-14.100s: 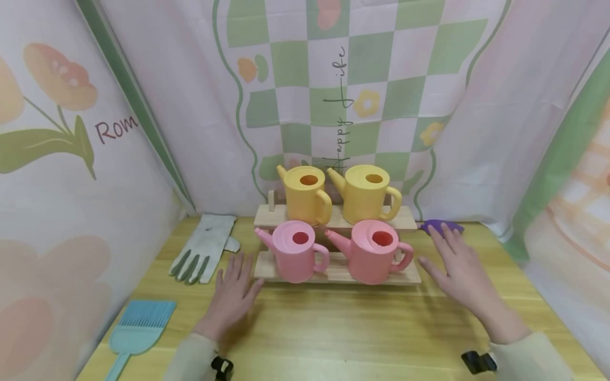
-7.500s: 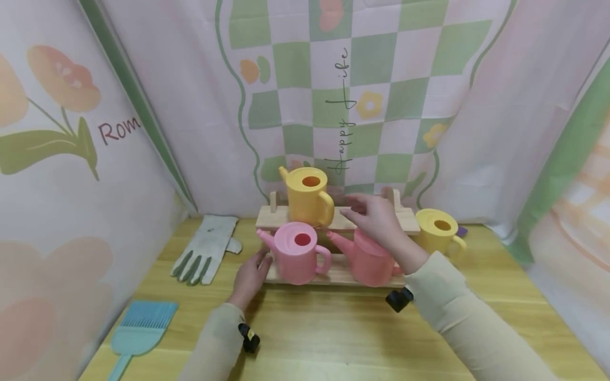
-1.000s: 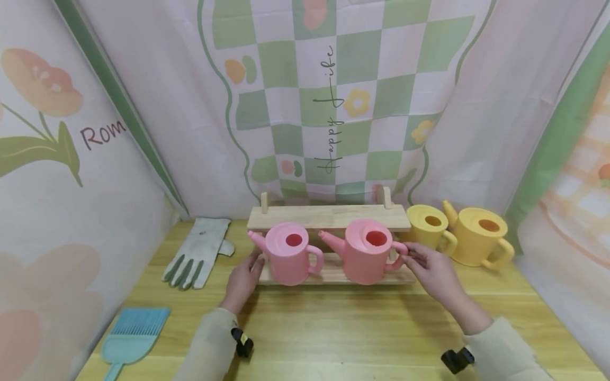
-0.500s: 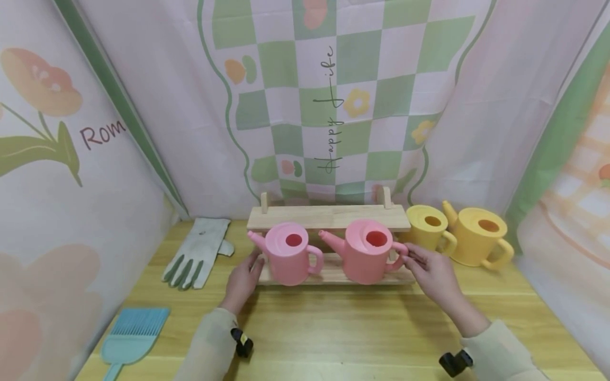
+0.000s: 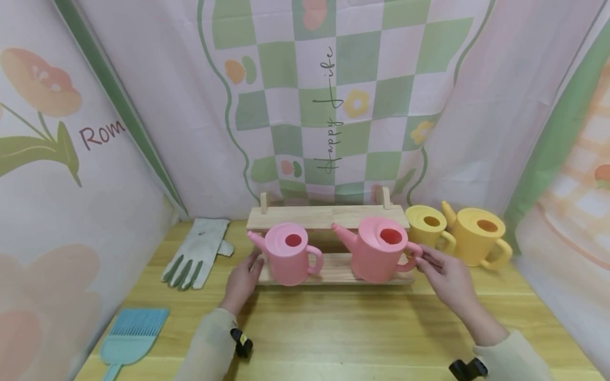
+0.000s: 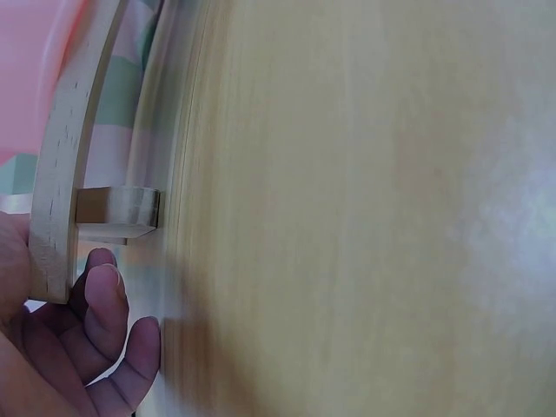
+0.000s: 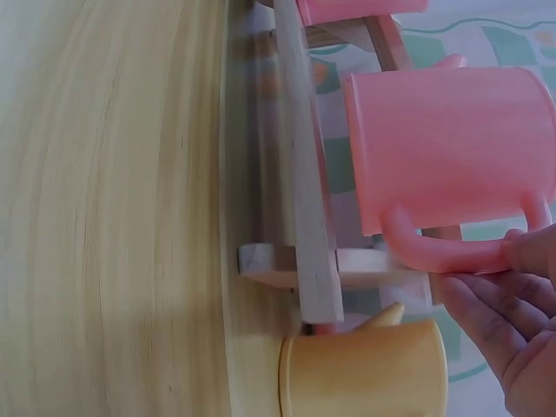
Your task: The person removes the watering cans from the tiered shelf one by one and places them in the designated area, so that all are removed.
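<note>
My right hand (image 5: 449, 275) pinches the handle of the darker pink watering can (image 5: 376, 259), thumb on one side and fingers on the other. The right wrist view shows a gap between this can's base and the lower board. A lighter pink watering can (image 5: 287, 264) stands upright at the left of that board. My left hand (image 5: 241, 282) holds the left end of the two-tier wooden shelf (image 5: 329, 216); in the left wrist view its fingers (image 6: 106, 304) curl round the board's end. The upper board carries no can.
Two yellow watering cans, a nearer one (image 5: 424, 225) and a farther-right one (image 5: 476, 238), stand on the table right of the shelf. A grey glove (image 5: 202, 246) and a blue brush (image 5: 132, 338) lie at left. A patterned curtain (image 5: 305, 106) closes the back.
Both yellow cans went from the upper board to the table at right. In the last half second my right hand has raised the darker pink can and shifted it right. My left hand stayed put.
</note>
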A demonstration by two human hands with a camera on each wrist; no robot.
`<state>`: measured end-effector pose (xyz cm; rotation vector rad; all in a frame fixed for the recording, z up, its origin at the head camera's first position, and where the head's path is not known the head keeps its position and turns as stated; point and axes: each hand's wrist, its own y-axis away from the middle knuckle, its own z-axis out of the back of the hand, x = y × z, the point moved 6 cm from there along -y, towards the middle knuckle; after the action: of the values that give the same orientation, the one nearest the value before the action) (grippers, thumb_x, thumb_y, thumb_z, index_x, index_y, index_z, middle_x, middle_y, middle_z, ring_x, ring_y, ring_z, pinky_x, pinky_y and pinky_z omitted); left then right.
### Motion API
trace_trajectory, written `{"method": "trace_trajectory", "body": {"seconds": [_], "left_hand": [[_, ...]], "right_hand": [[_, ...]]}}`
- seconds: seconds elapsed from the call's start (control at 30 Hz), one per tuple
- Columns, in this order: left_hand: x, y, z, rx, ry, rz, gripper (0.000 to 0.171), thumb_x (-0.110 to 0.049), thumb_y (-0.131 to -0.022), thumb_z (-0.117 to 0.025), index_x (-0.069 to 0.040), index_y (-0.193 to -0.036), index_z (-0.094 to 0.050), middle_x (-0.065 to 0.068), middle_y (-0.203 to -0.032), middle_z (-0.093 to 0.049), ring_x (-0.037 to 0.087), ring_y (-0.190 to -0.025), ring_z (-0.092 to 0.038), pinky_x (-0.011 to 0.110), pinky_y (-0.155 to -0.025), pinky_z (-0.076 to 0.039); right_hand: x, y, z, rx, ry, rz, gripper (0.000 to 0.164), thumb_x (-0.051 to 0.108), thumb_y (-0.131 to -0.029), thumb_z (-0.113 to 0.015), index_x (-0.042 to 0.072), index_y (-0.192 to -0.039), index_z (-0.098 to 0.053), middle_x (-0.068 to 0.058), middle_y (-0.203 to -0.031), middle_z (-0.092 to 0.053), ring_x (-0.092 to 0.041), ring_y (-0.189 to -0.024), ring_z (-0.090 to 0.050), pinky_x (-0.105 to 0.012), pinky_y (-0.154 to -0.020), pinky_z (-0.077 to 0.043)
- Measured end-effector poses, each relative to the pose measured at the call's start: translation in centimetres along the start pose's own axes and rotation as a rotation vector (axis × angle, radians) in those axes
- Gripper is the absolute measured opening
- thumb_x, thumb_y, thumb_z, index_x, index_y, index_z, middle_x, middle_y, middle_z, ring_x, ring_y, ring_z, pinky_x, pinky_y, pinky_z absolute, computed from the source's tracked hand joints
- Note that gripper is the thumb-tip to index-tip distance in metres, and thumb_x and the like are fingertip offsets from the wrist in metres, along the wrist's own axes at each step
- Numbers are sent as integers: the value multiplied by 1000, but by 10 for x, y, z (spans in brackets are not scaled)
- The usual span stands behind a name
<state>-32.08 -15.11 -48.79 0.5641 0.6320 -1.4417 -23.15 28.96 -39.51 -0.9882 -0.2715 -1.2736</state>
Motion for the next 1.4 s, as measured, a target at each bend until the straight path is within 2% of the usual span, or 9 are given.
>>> {"method": "trace_trajectory", "body": {"seconds": [0.13,0.47,0.53,0.6,0.7,0.77,0.93,1.3,1.4], "left_hand": [[1,0,0,0,-8,10,51,-44,-103,-43,-20,-147,-45,14,-146,-47,40,-131,-45,58,-106,-36],[2,-1,-1,10,-5,28,52,-47,-102,-42,-22,-148,-44,13,-147,-46,40,-132,-44,59,-106,-35],[2,-1,-1,13,-3,35,52,-47,-102,-42,-22,-148,-44,13,-147,-46,40,-132,-43,59,-107,-35],[2,-1,-1,17,1,39,52,-47,-102,-43,-22,-148,-43,12,-147,-46,39,-133,-43,58,-107,-34],[1,-1,-2,22,6,46,52,-47,-102,-43,-22,-148,-43,12,-148,-46,38,-133,-42,58,-107,-34],[2,-1,-2,20,6,41,53,-48,-102,-42,-22,-148,-43,12,-147,-46,39,-133,-43,58,-107,-34],[2,0,-1,8,3,21,52,-47,-102,-43,-21,-147,-45,13,-146,-48,39,-131,-45,58,-106,-36],[1,0,0,13,-2,47,51,-46,-102,-43,-23,-148,-44,12,-147,-46,39,-133,-43,58,-107,-35],[1,0,-1,11,-1,39,51,-46,-102,-43,-23,-148,-44,12,-147,-46,39,-133,-43,58,-107,-35]], "right_hand": [[-3,5,11,-11,-42,-13,30,0,-94,-61,-13,-121,-60,-31,-110,-65,19,-86,-54,-7,-69,-50],[-18,15,43,-92,-29,-12,30,-6,-90,-63,-15,-119,-60,-34,-109,-62,20,-81,-57,-7,-65,-51],[-22,18,50,-101,-19,-14,31,-5,-91,-63,-16,-119,-59,-25,-109,-65,21,-79,-56,-6,-65,-50],[-27,21,56,-109,-16,-24,31,-3,-91,-63,-17,-119,-59,-4,-110,-69,21,-79,-56,-6,-65,-50],[-34,24,65,-114,-15,-45,33,1,-93,-63,-17,-120,-58,27,-107,-59,21,-80,-56,-6,-64,-50],[-38,26,71,-123,-10,-45,32,1,-92,-64,-17,-119,-58,38,-101,-53,22,-79,-56,-6,-62,-50],[-48,30,85,-145,20,-46,29,-1,-90,-66,-12,-116,-63,45,-94,-51,22,-77,-57,-4,-61,-48],[-62,45,105,-154,-30,-110,37,1,-90,-67,13,-125,-65,44,-95,-55,16,-72,-62,-3,-63,-47],[-69,49,107,-140,-19,-150,38,4,-91,-67,11,-128,-62,44,-95,-53,16,-72,-61,-3,-63,-47]]}}
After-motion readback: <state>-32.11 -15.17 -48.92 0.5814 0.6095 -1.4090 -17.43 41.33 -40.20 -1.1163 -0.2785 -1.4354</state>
